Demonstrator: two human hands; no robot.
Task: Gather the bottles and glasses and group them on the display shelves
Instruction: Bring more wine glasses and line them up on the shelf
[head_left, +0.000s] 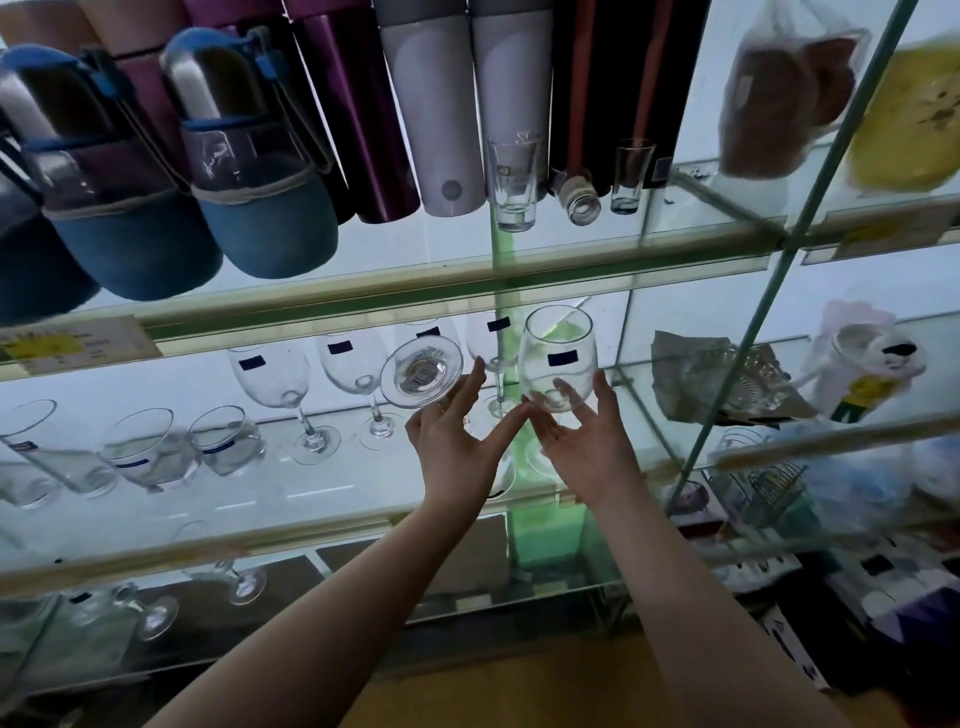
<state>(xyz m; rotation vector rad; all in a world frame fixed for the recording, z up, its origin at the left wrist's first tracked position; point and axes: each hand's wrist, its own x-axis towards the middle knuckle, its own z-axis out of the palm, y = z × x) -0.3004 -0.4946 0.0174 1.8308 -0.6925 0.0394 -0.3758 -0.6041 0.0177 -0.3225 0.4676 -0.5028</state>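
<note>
Across the middle of the frame, glass display shelves (311, 530) are glowing pale against a backlit wall, and a person is reaching both bare arms up toward the middle tier.

The left hand (452, 441) is holding a tilted wine glass (422, 370) at centre frame. Its round foot is facing outward with a barcode sticker showing, and the stem is running down behind the fingers. The grip itself is hidden, so I cannot tell quite how the stem is being held.

The right hand (582, 441), just right of centre, is cupping an upright wine glass (557, 358) from below, with fingertips curling round the bottom of the bowl. The two thumbs are meeting between the hands.

At left of centre, more stemmed glasses (275, 374) are standing on that same tier, with squat tumblers (140, 447) further left.

Along the top of the frame, blue-sleeved bottles (260, 208), a purple flask (353, 130) and white flasks (436, 114) are crowding the upper shelf. Two shot glasses (514, 182) are standing near its front edge.

At the right of the frame, past a glass divider, a bagged mug (862, 364) and a crumpled wrapped dish (727, 384) are sitting in the next compartment.

At lower left, more stemmed glasses (150, 618) are resting on the bottom tier. A wooden floor (519, 686) is showing at the bottom of the frame.
</note>
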